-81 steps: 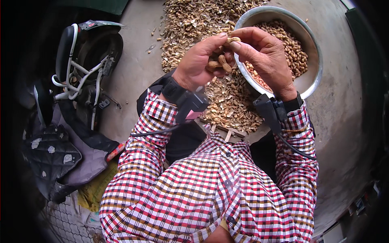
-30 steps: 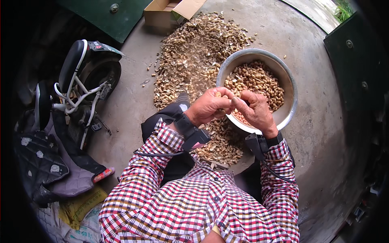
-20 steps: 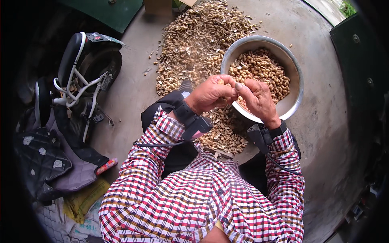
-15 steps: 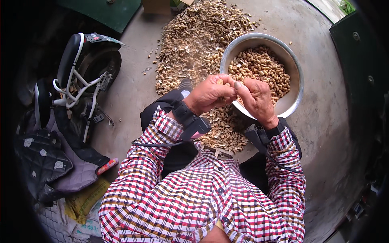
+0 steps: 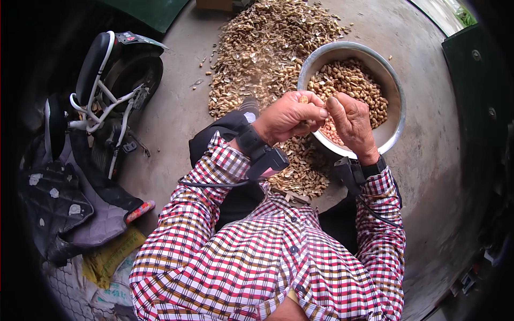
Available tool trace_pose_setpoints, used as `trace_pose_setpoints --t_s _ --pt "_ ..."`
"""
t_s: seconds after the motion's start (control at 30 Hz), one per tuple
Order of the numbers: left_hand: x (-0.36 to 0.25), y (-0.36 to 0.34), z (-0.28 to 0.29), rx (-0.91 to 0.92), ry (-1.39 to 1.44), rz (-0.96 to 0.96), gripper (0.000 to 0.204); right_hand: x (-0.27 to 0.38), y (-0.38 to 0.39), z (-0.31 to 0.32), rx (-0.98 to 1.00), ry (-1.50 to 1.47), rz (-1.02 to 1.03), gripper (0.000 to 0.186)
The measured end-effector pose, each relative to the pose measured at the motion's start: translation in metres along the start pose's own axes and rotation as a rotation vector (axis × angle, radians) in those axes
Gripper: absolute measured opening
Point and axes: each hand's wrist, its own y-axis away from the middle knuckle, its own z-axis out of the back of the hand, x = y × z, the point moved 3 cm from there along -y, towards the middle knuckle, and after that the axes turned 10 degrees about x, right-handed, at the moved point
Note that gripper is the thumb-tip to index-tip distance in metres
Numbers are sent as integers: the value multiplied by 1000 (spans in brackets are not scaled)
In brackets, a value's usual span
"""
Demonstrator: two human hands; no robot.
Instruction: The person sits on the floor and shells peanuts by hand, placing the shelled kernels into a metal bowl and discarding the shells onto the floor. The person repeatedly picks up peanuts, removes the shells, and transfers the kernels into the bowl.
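Observation:
Over the near left rim of a metal basin (image 5: 397,88), my two hands meet at the fingertips. My left hand (image 5: 286,119) is closed round unshelled peanuts; one pale peanut (image 5: 304,99) shows between its thumb and forefinger. My right hand (image 5: 353,125) is closed in a pinch beside the left thumb, and what it pinches, if anything, is hidden. Unshelled peanuts (image 5: 353,80) fill the far part of the basin. Pinkish shelled kernels (image 5: 330,132) lie in its near left part, partly covered by my hands.
A broad heap of peanut shells (image 5: 262,43) spreads over the concrete floor (image 5: 176,101) beyond my hands. More shells (image 5: 302,171) lie between my legs. A parked two-wheeler (image 5: 110,101) stands at the left, with a dark quilted cover (image 5: 59,208) near it.
The whole view has shifted a little. My right thumb has lifted slightly from my left fingertips, and more of the pinkish kernels show below the hands.

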Motion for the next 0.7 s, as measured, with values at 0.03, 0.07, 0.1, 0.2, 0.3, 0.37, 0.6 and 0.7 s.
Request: trace_pose_setpoints --t_s 0.03,0.07,0.1,0.2,0.3,0.37,0.6,0.7 --pt "1 -1 1 22 -15 -5 10 0 1 -1 1 0 0 22" --pt "2 -1 1 43 -29 -9 11 -1 1 -1 4 -47 0 22" --pt "2 -1 2 42 -29 -10 11 -1 1 -2 7 -95 -1 22" --pt "3 0 2 25 -19 4 11 -5 2 -3 32 -131 -36 22" --pt "3 1 1 22 -75 18 11 -8 1 -6 34 -168 -28 23" --pt "4 1 2 43 -51 25 12 -5 0 -5 50 -200 -50 23" --pt "9 0 3 125 67 -42 11 12 2 -6 -18 -97 -2 20" --pt "8 2 -2 100 106 -35 11 13 4 -4 -27 -94 -39 20"
